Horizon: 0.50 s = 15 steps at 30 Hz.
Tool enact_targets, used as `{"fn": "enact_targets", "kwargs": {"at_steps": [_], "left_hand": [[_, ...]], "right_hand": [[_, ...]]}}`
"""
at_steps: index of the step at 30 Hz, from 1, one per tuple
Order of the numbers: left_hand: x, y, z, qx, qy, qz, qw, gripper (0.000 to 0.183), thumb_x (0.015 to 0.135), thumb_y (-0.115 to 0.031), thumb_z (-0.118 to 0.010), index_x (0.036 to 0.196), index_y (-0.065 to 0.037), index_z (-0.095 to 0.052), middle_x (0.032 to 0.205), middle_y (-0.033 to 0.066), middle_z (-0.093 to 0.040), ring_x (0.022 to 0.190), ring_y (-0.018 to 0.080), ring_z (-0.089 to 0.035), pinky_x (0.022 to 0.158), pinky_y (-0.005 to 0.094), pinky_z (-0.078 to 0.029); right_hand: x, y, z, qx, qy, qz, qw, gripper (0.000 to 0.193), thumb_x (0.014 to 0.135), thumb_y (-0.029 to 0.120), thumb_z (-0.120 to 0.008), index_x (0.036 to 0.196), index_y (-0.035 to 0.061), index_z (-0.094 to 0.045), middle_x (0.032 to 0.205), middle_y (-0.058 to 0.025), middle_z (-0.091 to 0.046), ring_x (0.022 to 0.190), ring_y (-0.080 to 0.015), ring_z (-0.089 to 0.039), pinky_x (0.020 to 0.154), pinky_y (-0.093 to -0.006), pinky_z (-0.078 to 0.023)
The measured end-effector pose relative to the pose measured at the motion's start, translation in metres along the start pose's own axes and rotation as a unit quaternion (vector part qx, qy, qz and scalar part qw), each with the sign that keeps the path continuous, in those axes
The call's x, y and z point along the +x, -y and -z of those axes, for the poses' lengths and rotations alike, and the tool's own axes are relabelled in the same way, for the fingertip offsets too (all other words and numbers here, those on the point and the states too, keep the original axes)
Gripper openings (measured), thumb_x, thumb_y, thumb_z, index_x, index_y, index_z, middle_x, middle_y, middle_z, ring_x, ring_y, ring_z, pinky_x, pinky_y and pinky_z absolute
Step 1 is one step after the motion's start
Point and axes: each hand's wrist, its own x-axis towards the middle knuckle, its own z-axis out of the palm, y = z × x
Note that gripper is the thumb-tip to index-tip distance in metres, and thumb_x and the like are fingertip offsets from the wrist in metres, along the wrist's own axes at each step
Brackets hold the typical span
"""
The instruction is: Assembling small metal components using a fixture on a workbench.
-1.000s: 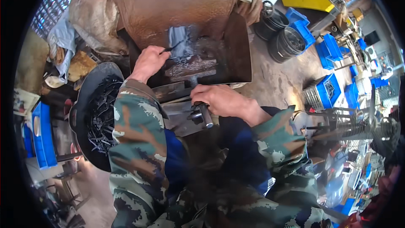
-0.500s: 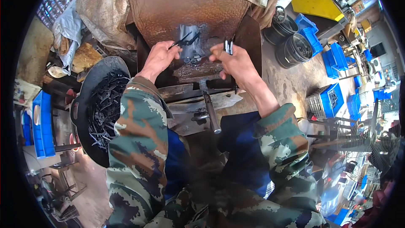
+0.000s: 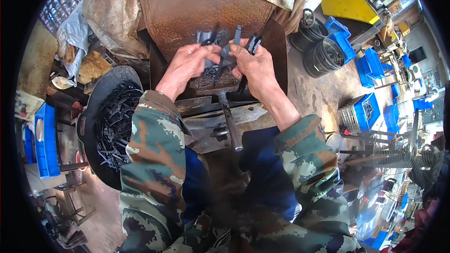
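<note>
My left hand (image 3: 190,68) is closed, pinching a dark thin metal piece (image 3: 210,40) that points up and is partly blurred. Close beside it, my right hand (image 3: 257,68) grips several dark flat metal pieces with notched edges (image 3: 253,45) between its fingers. A greyer flat blade-like piece (image 3: 237,33) stands up from the thumb and forefinger of that hand. Both hands are over a worn, dirty metal work spot (image 3: 218,76) in front of a brown, crusted sheet (image 3: 206,9). Its centre is partly hidden by my fingers.
A black pan (image 3: 101,159) heaped with dark metal pieces (image 3: 117,122) stands at my left. A metal rod (image 3: 231,129) juts toward me below the hands. To the right are black buckets (image 3: 323,58), blue crates (image 3: 368,110) and a fan (image 3: 398,159).
My hands have come closer together, the right one moving left. The grey blade-like piece now shows upright at the right thumb.
</note>
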Motion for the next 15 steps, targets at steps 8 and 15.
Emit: {"fn": "enact_targets", "kwargs": {"at_steps": [8,15], "left_hand": [[0.040,0.059,0.044,0.254,-0.046,0.054,0.965,0.030,0.092,-0.011,-0.047,0.116,-0.005,-0.062,0.084,0.0002,-0.060,0.073,0.0106,-0.051,0.065,0.0260,-0.041],[0.036,0.075,0.051,0.368,0.060,-0.087,0.924,0.030,0.085,-0.006,-0.054,0.111,0.003,-0.068,0.098,0.0142,-0.062,0.093,0.0268,-0.062,0.087,0.0329,-0.046]], "right_hand": [[-0.004,-0.002,0.005,-0.029,-0.012,-0.022,0.999,0.017,0.098,0.018,-0.063,0.105,0.0022,-0.064,0.074,0.0017,-0.051,0.050,-0.0047,-0.035,0.049,-0.0270,-0.038],[-0.007,0.000,0.008,-0.011,-0.008,-0.043,0.999,0.019,0.100,0.020,-0.061,0.103,0.0009,-0.064,0.084,-0.0016,-0.054,0.049,-0.0056,-0.035,0.049,-0.0272,-0.039]]}}
